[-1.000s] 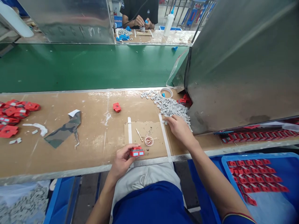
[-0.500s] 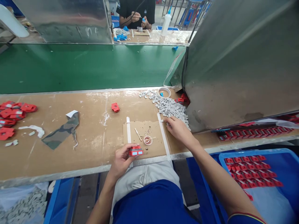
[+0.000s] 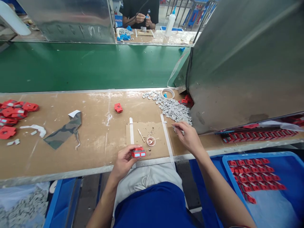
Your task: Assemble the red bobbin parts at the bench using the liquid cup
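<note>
My left hand is closed around a small red toy vehicle part with grey trim and two pale blue windows, near the table's front edge. At the lower edge of a heap of small grey plastic pieces, my right hand has its thumb and fingers bent together. Some grey shows under those fingertips, but whether they grip a piece is too small to tell. Between the hands lies a cardboard sheet, bearing a small cup with a stick across it and a pale thin stick.
A single red part and a camouflage cloth lie leftward, with more red parts beyond. A tape roll rests on the heap. A metal panel bounds the right; below is a blue tray. Across sits a co-worker.
My right hand has shifted right and slightly towards me, away from a lone grey piece by the white tape strip. My left hand keeps hold of the red part, almost unmoved.
</note>
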A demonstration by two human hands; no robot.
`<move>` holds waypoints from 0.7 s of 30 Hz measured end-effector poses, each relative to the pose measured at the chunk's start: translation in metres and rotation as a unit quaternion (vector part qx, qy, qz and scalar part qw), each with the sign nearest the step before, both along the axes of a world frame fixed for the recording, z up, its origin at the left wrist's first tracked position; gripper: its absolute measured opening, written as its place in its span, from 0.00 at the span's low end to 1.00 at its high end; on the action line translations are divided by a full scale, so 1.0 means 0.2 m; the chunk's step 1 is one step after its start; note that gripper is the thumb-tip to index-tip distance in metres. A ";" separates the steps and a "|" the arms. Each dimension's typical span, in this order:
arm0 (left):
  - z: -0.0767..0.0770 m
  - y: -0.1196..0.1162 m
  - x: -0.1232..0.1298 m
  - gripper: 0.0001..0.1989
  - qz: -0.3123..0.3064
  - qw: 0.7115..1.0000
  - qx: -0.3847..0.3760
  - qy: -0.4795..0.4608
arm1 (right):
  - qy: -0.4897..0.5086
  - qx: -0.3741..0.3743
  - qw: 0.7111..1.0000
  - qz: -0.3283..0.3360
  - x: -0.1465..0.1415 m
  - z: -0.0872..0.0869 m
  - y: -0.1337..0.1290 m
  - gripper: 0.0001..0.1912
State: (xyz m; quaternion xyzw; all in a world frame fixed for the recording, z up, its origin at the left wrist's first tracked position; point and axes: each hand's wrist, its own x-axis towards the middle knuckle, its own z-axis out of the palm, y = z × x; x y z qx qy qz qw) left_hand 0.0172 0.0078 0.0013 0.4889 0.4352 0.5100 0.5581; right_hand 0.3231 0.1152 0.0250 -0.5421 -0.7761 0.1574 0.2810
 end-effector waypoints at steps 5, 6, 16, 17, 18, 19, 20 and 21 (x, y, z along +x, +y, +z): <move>0.00 0.00 0.00 0.14 0.000 1.000 0.000 0.005 | 0.087 -0.011 0.996 -0.021 -0.05 -0.03 -0.19 0.12; 0.00 0.00 0.00 0.14 0.000 1.000 0.001 0.005 | 0.108 -0.019 0.994 -0.030 -0.06 -0.04 -0.23 0.13; 0.01 0.00 -0.03 0.17 -0.051 0.999 0.006 0.012 | 0.231 -0.104 0.967 0.012 -0.20 0.05 -0.43 0.08; 0.01 0.00 -0.03 0.17 -0.057 0.998 0.004 0.010 | 0.247 -0.111 0.962 0.016 -0.23 0.06 -0.44 0.08; 0.01 0.00 -0.04 0.18 -0.062 0.998 -0.001 0.008 | 0.266 -0.123 0.956 0.020 -0.26 0.06 -0.45 0.08; 0.01 0.00 -0.04 0.18 -0.065 0.998 -0.008 0.006 | 0.284 -0.140 0.948 0.026 -0.29 0.07 -0.45 0.08; 0.01 0.00 -0.04 0.18 -0.066 0.998 -0.015 0.002 | 0.300 -0.159 0.940 0.035 -0.32 0.08 -0.46 0.08; 0.01 0.00 -0.04 0.18 -0.067 0.997 -0.024 -0.002 | 0.310 -0.177 0.933 0.046 -0.35 0.09 -0.46 0.09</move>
